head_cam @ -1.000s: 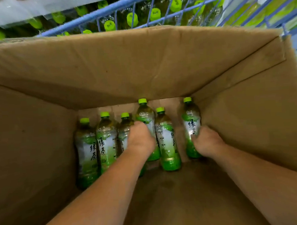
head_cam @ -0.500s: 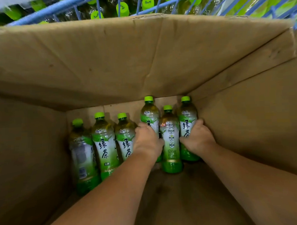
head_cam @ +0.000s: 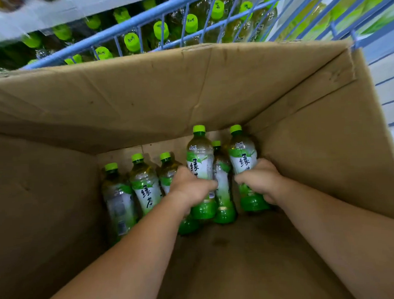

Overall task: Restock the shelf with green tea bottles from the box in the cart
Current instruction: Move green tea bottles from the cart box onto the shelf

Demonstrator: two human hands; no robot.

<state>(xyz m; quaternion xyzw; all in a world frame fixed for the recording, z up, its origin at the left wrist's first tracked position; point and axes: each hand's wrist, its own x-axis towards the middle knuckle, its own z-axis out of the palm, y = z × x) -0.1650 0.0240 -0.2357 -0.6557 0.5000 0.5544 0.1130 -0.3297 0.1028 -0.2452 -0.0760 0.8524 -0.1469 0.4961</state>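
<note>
Deep in the cardboard box [head_cam: 189,93] several green tea bottles with green caps stand along the far wall. My left hand [head_cam: 191,188] is wrapped around one bottle [head_cam: 199,158], raised a little above its neighbours. My right hand [head_cam: 258,180] grips the rightmost bottle [head_cam: 242,156], also raised. One bottle [head_cam: 221,182] stands between the two held ones. Three more bottles [head_cam: 145,185] stand to the left on the box floor.
The box sits inside a blue wire cart [head_cam: 141,23]. Beyond the cart's far side, a shelf holds rows of green-capped bottles [head_cam: 161,30]. The box's near floor [head_cam: 230,261] is bare cardboard. The box walls rise high on both sides of my arms.
Both hands have closed around their bottles and lifted them slightly off the box floor; the caps of the two held bottles now stand higher than the others.
</note>
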